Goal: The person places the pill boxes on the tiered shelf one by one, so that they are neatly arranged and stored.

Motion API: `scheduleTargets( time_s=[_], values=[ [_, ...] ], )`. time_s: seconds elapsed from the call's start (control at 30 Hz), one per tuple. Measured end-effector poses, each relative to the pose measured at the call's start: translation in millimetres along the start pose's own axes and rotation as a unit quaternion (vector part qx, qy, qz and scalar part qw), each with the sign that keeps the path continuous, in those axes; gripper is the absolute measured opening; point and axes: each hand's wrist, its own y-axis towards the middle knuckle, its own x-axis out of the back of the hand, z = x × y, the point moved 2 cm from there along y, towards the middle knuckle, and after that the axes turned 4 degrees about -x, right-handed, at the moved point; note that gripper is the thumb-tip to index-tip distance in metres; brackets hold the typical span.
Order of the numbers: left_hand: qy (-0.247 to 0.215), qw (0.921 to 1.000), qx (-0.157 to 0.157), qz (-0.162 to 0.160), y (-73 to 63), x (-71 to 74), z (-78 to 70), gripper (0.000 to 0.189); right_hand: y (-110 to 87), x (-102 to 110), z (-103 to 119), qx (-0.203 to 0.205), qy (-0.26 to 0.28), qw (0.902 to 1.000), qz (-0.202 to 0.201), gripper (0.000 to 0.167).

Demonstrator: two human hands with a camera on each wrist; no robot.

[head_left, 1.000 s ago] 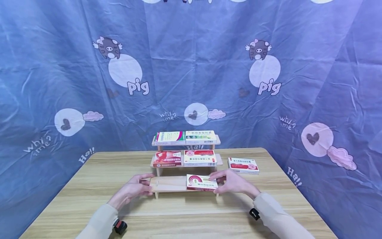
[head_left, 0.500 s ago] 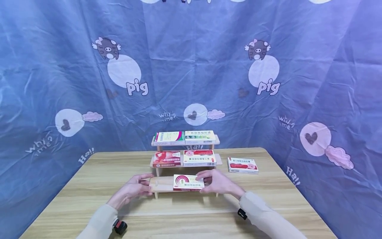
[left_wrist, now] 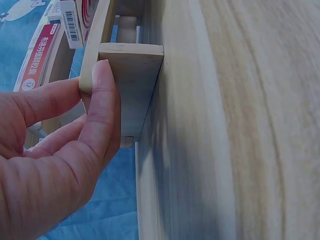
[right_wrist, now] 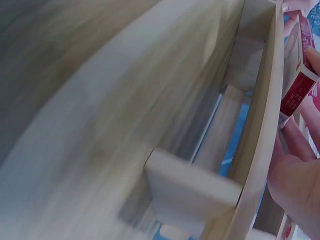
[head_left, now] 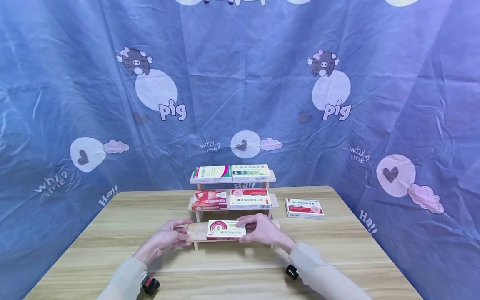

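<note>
At the left end of the wooden tiered stand (head_left: pixel 198 231), my left hand (head_left: pixel 168 236) pinches the lowest board, the thumb and fingers on its edge in the left wrist view. My right hand (head_left: pixel 260 231) grips a white medicine box (head_left: pixel 219 229) with pink arcs by its right end, flat over that same lowest board. The dark red end of the box shows in the right wrist view, with the right fingers (right_wrist: pixel 299 140) behind and below it. A red medicine box (head_left: pixel 209 200) and a white-and-red one (head_left: pixel 250 198) lie side by side on the middle tier.
Two boxes, one white-green-magenta (head_left: pixel 213 173) and one white-green (head_left: pixel 250 171), lie on the top tier. Another white-and-red box (head_left: pixel 304 208) lies on the wooden table (head_left: pixel 337 250) right of the stand. A blue pig-print curtain (head_left: pixel 240 83) hangs behind.
My right hand has moved the arc-patterned medicine box leftward along the lowest board, from its right end to left of centre. The left hand has stayed on the board's end.
</note>
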Motion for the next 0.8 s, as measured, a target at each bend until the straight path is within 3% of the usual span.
scheduleTargets(
  time_s=[0.3, 0.8],
  values=[
    [-0.004, 1.0, 0.002, 0.001, 0.6, 1.2, 0.2, 0.072, 13.4, -16.5, 6.6, 0.012, -0.006, 0.9997, -0.018, 0.042],
    [-0.009, 0.9999, 0.005, 0.001, -0.4, 1.6, -0.1, 0.074, 33.0, -35.0, 16.8, 0.031, -0.039, 0.9987, -0.008, 0.04]
  ],
)
